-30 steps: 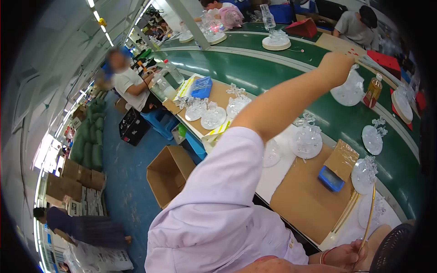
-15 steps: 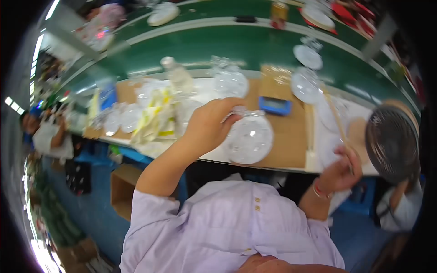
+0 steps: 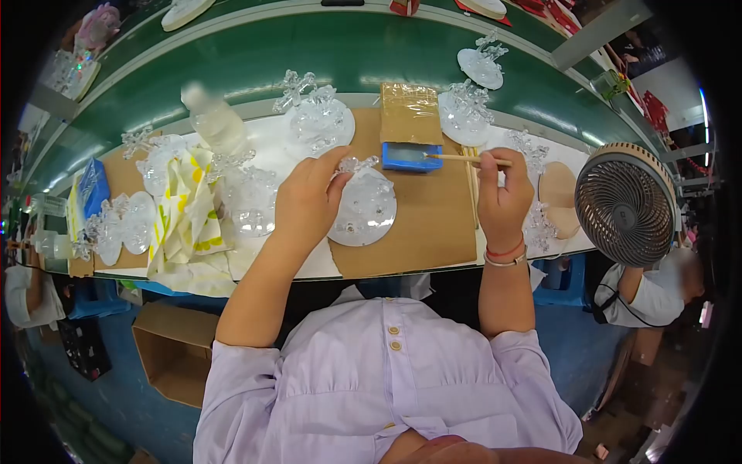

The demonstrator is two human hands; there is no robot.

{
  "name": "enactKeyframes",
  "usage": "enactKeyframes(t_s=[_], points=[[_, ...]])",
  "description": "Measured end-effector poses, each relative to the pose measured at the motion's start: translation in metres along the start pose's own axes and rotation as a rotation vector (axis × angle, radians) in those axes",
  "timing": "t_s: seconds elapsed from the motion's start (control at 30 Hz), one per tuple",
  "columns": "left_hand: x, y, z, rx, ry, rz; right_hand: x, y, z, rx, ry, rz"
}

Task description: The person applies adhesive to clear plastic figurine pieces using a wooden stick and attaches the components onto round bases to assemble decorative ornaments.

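My left hand (image 3: 311,197) pinches the upper edge of a clear plastic piece with a round base (image 3: 362,210), which is tilted over the brown cardboard sheet (image 3: 433,232). In my right hand (image 3: 506,197) is a thin wooden brush or stick (image 3: 461,158), held between thumb and fingers. Its tip reaches into a small blue tray (image 3: 411,165). A taped cardboard flap (image 3: 410,114) stands just behind that tray. More clear pieces with round bases surround my hands, one behind my left hand (image 3: 319,120) and another right of the flap (image 3: 465,114).
A grey fan (image 3: 626,205) stands at the right. To the left are a yellow-patterned cloth (image 3: 185,213), a bottle (image 3: 214,120) and a blue box (image 3: 93,188). A green belt (image 3: 255,58) runs behind the table. An open carton (image 3: 176,352) is on the floor; other people sit at both sides.
My left hand has come back from the far side of the belt with a clear piece. My right hand has moved up and left, bringing the stick's tip to the blue tray.
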State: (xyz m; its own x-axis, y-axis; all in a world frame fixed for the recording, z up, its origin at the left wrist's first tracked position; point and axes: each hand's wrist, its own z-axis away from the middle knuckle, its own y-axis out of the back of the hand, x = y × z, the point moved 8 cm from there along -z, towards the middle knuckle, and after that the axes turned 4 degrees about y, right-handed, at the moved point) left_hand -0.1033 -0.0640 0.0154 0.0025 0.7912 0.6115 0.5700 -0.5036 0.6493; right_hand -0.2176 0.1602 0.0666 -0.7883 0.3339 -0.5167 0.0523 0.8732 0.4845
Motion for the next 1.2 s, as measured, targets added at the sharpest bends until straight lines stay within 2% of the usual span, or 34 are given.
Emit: enactKeyframes(t_s=[0.13,0.43,0.53,0.6,0.63,0.7,0.8,1.2], points=[[-0.002,0.006,0.006,0.107,-0.019,0.116,0.010,-0.021,-0.003,-0.061,-0.008,0.063],[-0.041,-0.012,0.011,-0.013,0.316,0.424,0.022,-0.035,-0.003,-0.107,-0.011,0.117],[-0.041,-0.013,0.000,-0.071,0.314,0.473,0.023,-0.035,-0.006,-0.096,-0.015,0.129],[-0.033,-0.007,-0.006,-0.048,0.174,0.441,0.024,-0.035,-0.007,-0.092,-0.017,0.138],[-0.037,-0.009,-0.005,-0.049,0.178,0.444,0.025,-0.036,-0.008,-0.089,-0.022,0.126],[-0.043,-0.002,-0.001,0.072,0.093,0.534,0.025,-0.038,-0.009,-0.092,-0.027,0.118],[-0.047,0.000,0.005,0.094,0.031,0.466,0.024,-0.040,-0.013,-0.071,-0.034,0.105],[-0.047,-0.001,0.005,0.104,-0.014,0.431,0.049,-0.047,-0.010,-0.004,-0.216,-0.078]])
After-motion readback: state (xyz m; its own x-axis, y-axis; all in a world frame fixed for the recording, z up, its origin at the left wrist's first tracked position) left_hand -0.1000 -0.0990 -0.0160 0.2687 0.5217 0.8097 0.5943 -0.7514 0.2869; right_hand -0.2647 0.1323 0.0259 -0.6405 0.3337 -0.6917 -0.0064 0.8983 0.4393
